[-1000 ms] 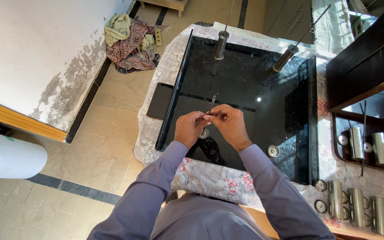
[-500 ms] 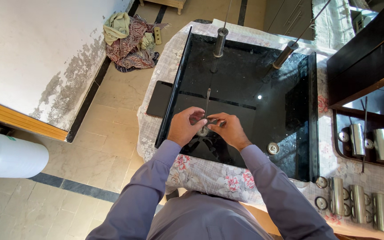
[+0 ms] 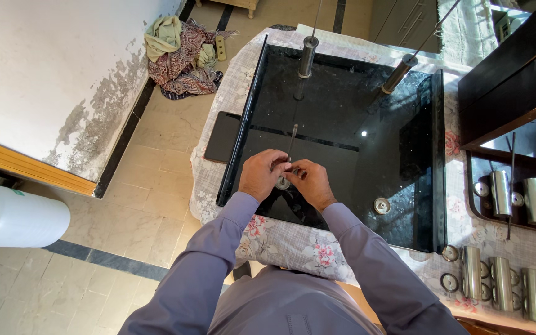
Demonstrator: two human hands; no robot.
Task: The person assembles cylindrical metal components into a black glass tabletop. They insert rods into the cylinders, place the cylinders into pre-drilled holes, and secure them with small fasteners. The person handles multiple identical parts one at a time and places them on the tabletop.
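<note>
Both hands barely shifted | left hand (image 3: 262, 174), right hand (image 3: 310, 181): grips clamped on metal fitting (image 3: 283, 182) | black glass panel (image 3: 342, 130)

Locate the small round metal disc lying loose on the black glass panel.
In the head view, the small round metal disc lies on the black glass panel near its front right corner, right of the right hand.
</note>
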